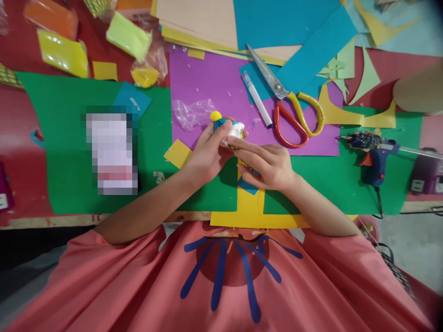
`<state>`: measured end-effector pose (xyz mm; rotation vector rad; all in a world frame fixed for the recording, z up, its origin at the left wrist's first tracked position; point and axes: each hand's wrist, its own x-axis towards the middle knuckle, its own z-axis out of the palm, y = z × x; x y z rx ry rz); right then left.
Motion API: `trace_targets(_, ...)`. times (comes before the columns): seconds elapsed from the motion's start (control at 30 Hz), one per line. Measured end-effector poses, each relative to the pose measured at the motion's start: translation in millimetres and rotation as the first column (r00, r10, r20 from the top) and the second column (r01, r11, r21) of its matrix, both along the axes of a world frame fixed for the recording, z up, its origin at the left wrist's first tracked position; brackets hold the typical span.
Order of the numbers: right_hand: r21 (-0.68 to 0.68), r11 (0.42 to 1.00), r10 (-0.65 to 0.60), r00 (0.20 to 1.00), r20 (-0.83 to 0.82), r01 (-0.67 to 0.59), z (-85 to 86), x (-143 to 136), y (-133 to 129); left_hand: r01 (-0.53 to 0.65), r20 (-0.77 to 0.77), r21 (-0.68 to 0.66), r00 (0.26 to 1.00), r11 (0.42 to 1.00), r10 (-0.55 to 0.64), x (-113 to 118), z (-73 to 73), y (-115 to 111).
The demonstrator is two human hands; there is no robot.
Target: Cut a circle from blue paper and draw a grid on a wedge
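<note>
My left hand (204,159) is closed around a small craft figure (236,132), with the thumb on its upper side. The figure has a teal cap-like top with a yellow pompom (216,115), a white fluffy part and a yellow-and-dark checked part. My right hand (272,167) comes in from the other side, its index finger pressing on the white part. Its other fingers curl over a patterned lower portion, which they mostly hide. Both hands are above the green sheet (207,198) and the purple sheet (221,87).
Scissors (278,87) and a white marker (258,99) lie beyond my hands. A glue gun (375,161) rests at the right; a blurred-out phone-like object (112,152) lies left. Bagged clay packs (64,53), paper sheets (200,20) and yellow scraps (178,153) surround the work area.
</note>
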<state>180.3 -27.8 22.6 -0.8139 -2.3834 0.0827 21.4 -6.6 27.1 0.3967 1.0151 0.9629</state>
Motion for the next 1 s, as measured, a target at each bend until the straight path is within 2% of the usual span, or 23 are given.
trace_targets(0.1,-0.051,0.999,0.001,0.999,-0.051,-0.004,0.6,-0.5,1.3,-0.019,-0.014,-0.022,1.0,1.0,0.019,0.4,2.1,0.7)
trace_targets(0.2,-0.022,0.999,0.023,0.972,-0.234,-0.029,0.3,1.0,3.8,0.001,0.019,-0.035,1.0,0.999,0.0,-1.4,2.3,1.5)
trace_targets(0.27,-0.026,1.0,-0.002,0.954,-0.301,-0.006,-0.7,2.4,5.2,0.025,0.063,-0.036,0.998,0.999,-0.022,-3.4,0.7,1.7)
trace_targets(0.37,-0.098,0.995,-0.061,0.965,-0.255,0.038,-2.5,3.8,5.9,0.046,0.096,-0.043,0.995,0.998,-0.041,-5.7,-2.8,1.8)
trace_targets(0.43,-0.122,0.992,-0.049,0.974,-0.222,0.022,-3.1,3.8,5.3,0.049,0.093,-0.051,0.995,0.998,-0.044,-6.2,-3.9,1.9)
trace_targets(0.53,-0.118,0.993,-0.003,0.979,-0.203,-0.022,-2.8,2.9,3.7,0.052,0.089,-0.071,0.995,0.996,-0.045,-5.3,-2.3,2.4)
trace_targets(0.7,-0.128,0.992,-0.001,0.991,-0.131,-0.016,-2.8,1.6,1.6,0.036,0.09,-0.103,0.996,0.994,-0.027,-3.6,1.2,3.4)
trace_targets(1.0,-0.118,0.993,0.004,0.99,-0.143,-0.021,-1.2,0.2,1.0,0.06,0.086,-0.059,0.995,0.996,-0.055,-8.2,-7.0,3.0)
